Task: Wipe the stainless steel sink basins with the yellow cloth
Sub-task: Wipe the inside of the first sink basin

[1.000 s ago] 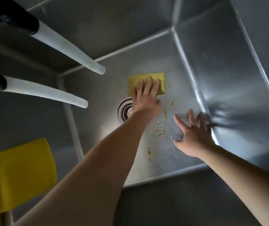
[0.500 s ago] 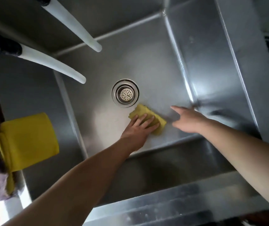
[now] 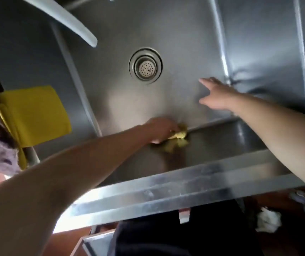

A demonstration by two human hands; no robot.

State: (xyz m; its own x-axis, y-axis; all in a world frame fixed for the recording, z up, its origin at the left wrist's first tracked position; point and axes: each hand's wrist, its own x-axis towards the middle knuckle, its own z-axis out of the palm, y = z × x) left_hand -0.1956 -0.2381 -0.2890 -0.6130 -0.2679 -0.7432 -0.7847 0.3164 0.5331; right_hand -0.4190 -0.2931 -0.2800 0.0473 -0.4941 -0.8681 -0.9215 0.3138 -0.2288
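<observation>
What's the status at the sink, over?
Left hand grips the yellow cloth at the basin floor's near edge. Right hand open, fingers spread near the right wall. Drain uncovered; nothing blocking the cloth.

Your L hand (image 3: 162, 131) is reached far fwd & down, arm straight, knuckles up, fingers curled over the cloth (image 3: 178, 134). Your R hand (image 3: 217, 96) is out ahead at the same reach, palm down, fingers straight & spread, thumb apart, holding nothing. Both forearms bare.
</observation>
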